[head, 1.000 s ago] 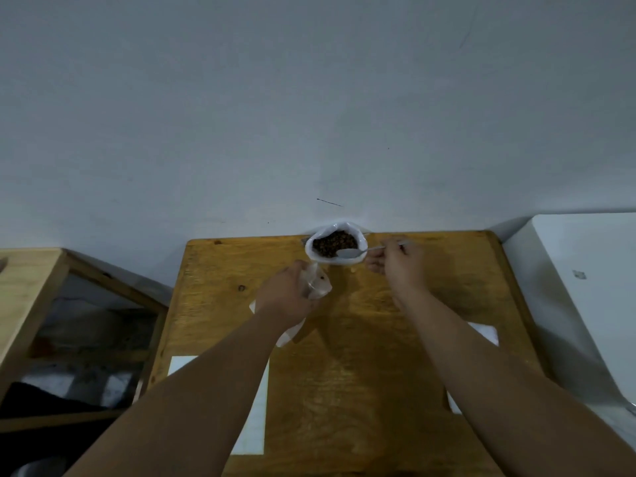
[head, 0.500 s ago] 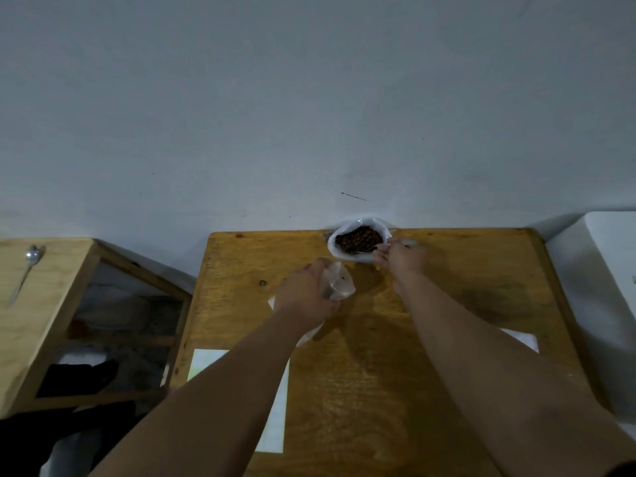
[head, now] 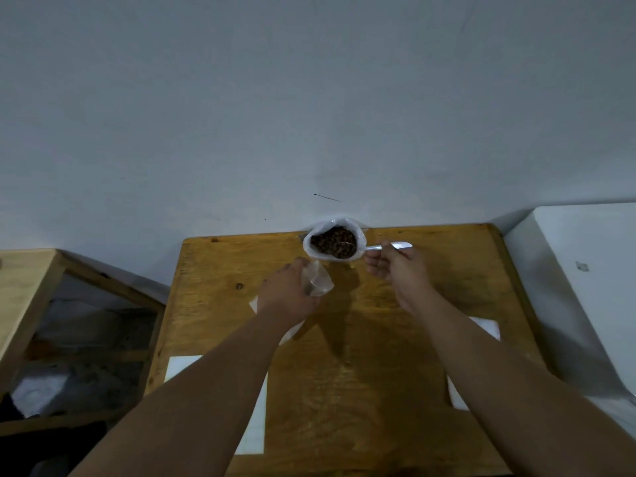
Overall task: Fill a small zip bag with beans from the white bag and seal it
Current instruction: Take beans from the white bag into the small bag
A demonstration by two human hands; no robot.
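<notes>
The left hand (head: 287,290) grips the small zip bag (head: 318,282) just beside the white bag (head: 333,242) at the counter's (head: 395,356) far edge, while the right hand (head: 395,270) pinches a spoon (head: 373,247) dipped into the beans (head: 330,242). The scoop should probably come up level, with the zip bag's mouth held wide and close under it.

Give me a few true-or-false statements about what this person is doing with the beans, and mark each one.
1. The left hand holds the small zip bag. True.
2. The right hand holds a spoon. True.
3. The spoon's bowl is over the small zip bag. False: it is dipped into the white bag, among the beans.
4. The white bag stands at the near edge of the table. False: it stands at the far edge, by the wall.
5. The small zip bag is packed with beans. False: it looks clear, with no beans showing in it.
</notes>
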